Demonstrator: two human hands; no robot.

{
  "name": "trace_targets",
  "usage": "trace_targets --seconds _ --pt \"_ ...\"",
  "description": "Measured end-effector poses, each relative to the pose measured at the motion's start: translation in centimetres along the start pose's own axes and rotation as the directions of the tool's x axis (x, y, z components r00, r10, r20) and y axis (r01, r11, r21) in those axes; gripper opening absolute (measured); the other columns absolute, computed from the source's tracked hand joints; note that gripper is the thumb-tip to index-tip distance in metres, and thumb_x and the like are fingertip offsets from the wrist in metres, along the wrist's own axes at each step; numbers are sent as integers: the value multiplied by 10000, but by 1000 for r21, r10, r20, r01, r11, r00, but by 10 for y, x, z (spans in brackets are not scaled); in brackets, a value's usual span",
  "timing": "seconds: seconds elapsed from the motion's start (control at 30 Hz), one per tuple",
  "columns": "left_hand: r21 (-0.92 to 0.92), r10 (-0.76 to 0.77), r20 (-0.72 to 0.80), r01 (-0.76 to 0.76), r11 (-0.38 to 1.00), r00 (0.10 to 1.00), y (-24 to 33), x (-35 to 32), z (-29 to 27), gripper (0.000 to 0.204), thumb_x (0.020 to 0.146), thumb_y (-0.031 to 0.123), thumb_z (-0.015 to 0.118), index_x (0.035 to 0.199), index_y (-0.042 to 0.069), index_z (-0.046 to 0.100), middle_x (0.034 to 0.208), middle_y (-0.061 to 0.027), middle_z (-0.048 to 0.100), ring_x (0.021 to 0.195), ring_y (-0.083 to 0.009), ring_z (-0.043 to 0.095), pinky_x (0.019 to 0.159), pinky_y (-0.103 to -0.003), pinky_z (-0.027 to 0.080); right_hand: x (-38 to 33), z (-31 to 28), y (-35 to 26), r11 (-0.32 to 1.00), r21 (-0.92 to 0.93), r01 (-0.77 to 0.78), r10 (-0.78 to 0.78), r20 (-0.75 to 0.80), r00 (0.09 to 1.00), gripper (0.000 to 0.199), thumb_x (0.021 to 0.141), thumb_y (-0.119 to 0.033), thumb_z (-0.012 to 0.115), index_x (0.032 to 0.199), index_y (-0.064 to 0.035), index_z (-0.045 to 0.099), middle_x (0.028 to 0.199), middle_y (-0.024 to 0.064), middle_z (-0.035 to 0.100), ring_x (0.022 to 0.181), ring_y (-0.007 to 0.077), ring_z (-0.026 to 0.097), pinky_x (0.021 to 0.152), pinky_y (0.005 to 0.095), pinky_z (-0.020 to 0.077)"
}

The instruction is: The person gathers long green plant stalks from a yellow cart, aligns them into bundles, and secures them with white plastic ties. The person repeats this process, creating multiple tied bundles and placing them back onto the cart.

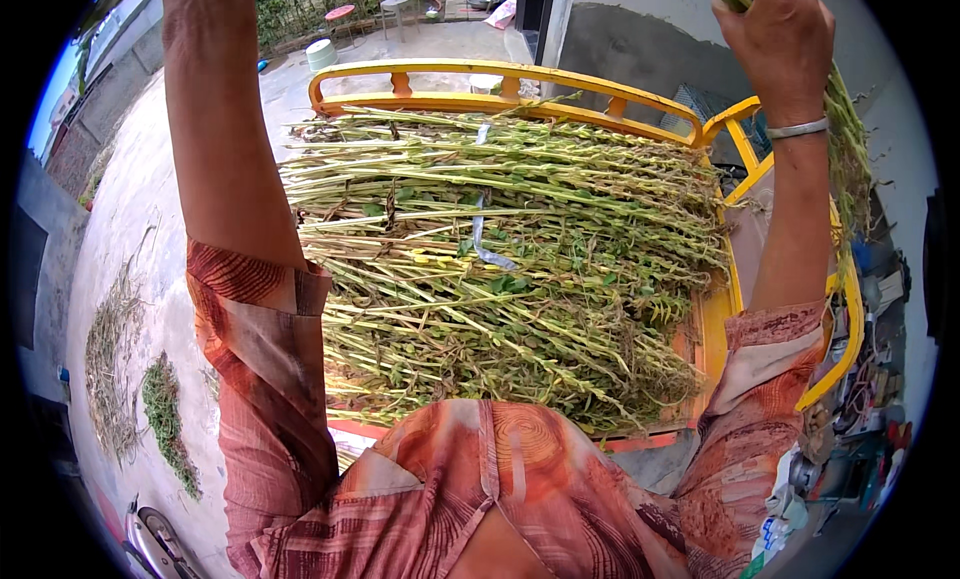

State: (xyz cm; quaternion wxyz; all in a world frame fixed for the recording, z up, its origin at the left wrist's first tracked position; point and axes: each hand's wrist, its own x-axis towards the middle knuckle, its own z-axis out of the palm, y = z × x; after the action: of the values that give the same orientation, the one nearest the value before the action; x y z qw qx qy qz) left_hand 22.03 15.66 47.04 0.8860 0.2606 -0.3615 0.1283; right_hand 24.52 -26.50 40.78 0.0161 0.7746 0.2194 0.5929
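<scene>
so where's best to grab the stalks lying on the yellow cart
Probably near the bare left ends of the stalks, coming from the left: stems there look straight and mostly leafless, while the right side is bushy and tangled.

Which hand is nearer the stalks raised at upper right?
Right: the right hand grips the stalks. The left hand is out of view, its forearm at upper left.

Orange-red shirt (420, 499) — swirling print, loose sleeves (265, 379), silver-coloured bangle (798, 129)
</scene>
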Motion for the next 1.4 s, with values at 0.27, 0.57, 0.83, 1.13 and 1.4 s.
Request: trace_targets --seconds 0.27,0.57,0.83,1.13,1.4 --pt "-28 58 -869 -166 986 492 -169 -154 -332 168 783 179 682 862 75 578 788 -51 608 773 -211 596 819 -481 503 -176 225 -92 972 234 -24 -105 523 846 616 635 -101 729 1200 -204 504 959 -3 605 952 207 547 845 461 378" --pt "250 271 -926 -112 962 263 -234 -231 -386 136 783 123 674 829 31 586 755 -86 621 682 -203 585 666 -402 522 -257 280 -120 929 303 -214 -174 866 469 695 610 -97 768 1230 -245 492 1059 23 583 1020 257 525 870 441 378" --pt "328 353 -911 -143 934 213 -226 -231 -391 181 779 114 695 834 -15 580 785 -104 621 687 -201 602 652 -388 527 -265 321 -121 817 507 -274 -280 764 581 741 609 -172 812 1273 -293 505 1184 -2 581 1079 248 500 931 420 348" --pt "507 336 -852 476 718 401 -200 -254 -306 567 826 173 696 1217 -110 399 1234 -231 473 1116 -280 516 926 -376 457 -259 314 -100 784 546 -297 -342 777 528 692 659 -284 805 1279 -312 498 1177 3 591 1087 248 495 915 420 355" --pt "639 31 -54 59 -767 998 -209 -217 -241 883 644 474 765 1371 139 395 1430 -162 342 1332 -354 302 1093 -470 243 -267 310 -85 834 487 -260 -324 813 484 719 674 -309 800 1308 -320 463 1084 27 573 1070 265 495 913 472 357"
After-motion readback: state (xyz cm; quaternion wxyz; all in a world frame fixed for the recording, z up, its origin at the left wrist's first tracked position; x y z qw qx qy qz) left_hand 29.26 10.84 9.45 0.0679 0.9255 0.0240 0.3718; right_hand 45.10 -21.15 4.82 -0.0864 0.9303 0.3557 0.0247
